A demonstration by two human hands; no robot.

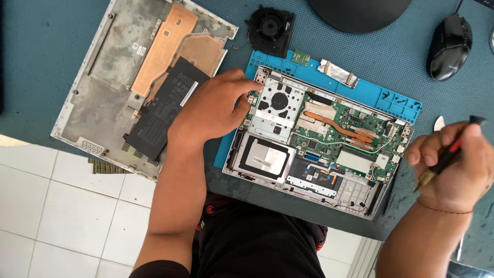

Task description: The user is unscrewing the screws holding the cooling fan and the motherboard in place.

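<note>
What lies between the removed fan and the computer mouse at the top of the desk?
In the head view, a dark round disc sits between the fan and the mouse, cut off by the top edge; around it is bare teal desk mat.
</note>
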